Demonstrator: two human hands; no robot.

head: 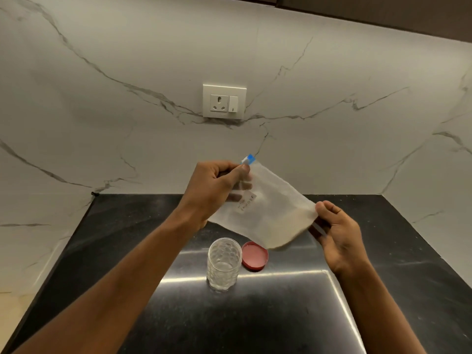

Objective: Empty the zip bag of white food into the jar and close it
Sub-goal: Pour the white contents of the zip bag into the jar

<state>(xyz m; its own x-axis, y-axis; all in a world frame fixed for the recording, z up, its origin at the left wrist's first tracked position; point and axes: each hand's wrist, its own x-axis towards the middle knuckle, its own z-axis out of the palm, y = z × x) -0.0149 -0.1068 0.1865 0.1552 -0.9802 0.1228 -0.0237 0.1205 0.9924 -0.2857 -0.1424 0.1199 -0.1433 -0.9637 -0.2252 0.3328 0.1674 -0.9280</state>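
A cloudy zip bag [270, 210] with a blue slider [249, 158] and a small handwritten label hangs tilted in the air above the counter. White food lies in its lower right part. My left hand [214, 190] pinches the bag's upper left corner by the slider. My right hand [337, 231] grips its right corner. Below the bag stands a clear dimpled jar [224, 264], uncovered, upright, with nothing visible inside. Its red lid [255, 255] lies flat on the counter, just right of the jar.
The black counter [281, 315] ends at a marble wall behind and on both sides. A white socket with a switch [224, 101] is set in the back wall above the hands.
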